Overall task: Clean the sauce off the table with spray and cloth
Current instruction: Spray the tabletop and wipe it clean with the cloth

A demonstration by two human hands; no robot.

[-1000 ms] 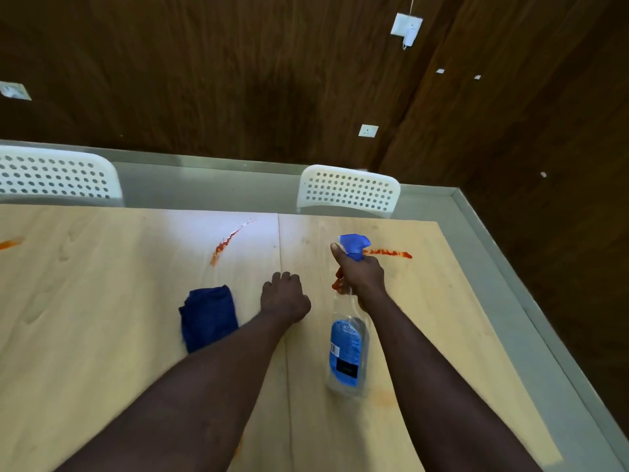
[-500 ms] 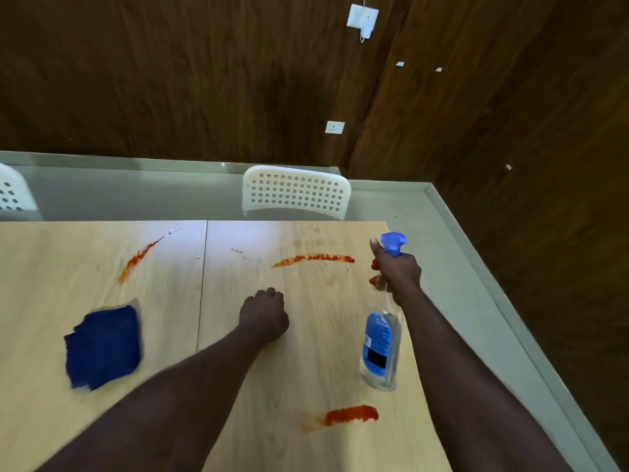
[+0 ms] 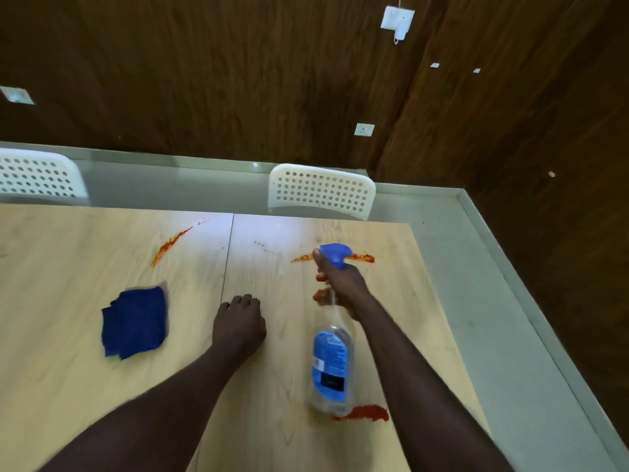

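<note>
Sauce smears (image 3: pixel 172 241): three, far left of, behind, and by the spray bottle (image 3: pixel 329 366) | spray bottle: one | cloth (image 3: pixel 134 321): one, left of it | chairs (image 3: pixel 321 190): two | hands (image 3: pixel 238 327): two

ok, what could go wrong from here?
1. The right hand holds the spray bottle with its base close by the near sauce smear; bottle or forearm could drag sauce further.
2. The far right streak and the far left streak lie well apart; one could get missed.
3. The blue cloth lies away from the left hand, so spray might reach the table seam before wiping.
</note>
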